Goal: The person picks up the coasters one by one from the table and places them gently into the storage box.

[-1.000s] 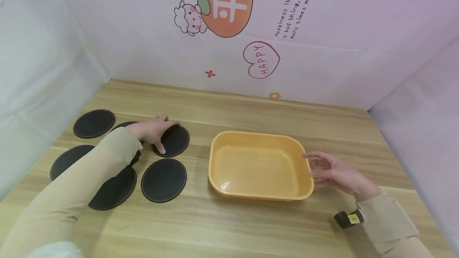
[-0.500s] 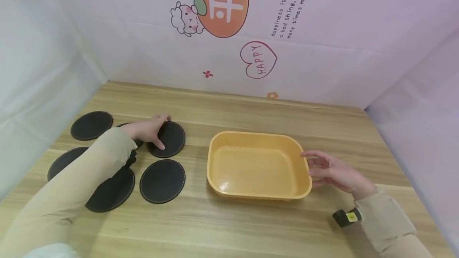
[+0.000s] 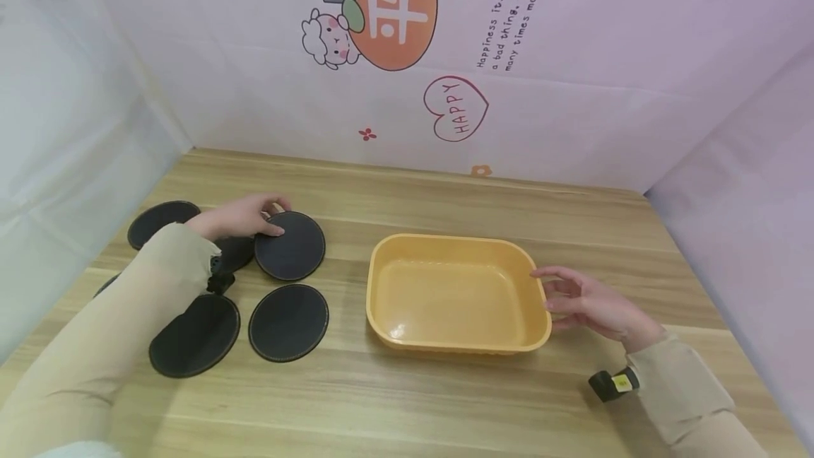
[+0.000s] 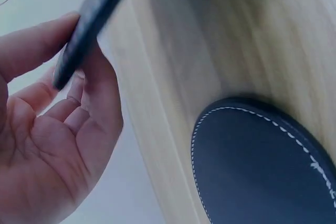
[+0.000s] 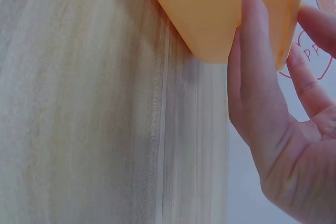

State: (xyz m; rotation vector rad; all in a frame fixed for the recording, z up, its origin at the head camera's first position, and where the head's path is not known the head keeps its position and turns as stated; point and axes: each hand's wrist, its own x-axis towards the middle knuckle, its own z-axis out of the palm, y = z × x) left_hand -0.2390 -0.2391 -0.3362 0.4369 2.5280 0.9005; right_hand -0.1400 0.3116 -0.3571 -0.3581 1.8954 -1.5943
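At the left of the head view, the left hand [image 3: 238, 218] pinches a black round coaster [image 3: 290, 246] by its edge, lifting it off the bench [image 3: 407, 401], while the open right hand [image 3: 588, 304] steadies the yellow tray [image 3: 381, 260] with straight fingers.

Backdrop [image 3: 572, 112] carried a red heart [image 3: 456, 109] reading "HAPPY"; slanted lines [image 3: 509, 13] beside it began "Happiness itself is", the rest cut off.

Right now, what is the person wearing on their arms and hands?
Both hands are bare, no gloves. The left arm and right arm wear long, loose beige sleeves gathered at the cuffs. A small black device with a yellow label sits at the right wrist; something dark shows under the left cuff.
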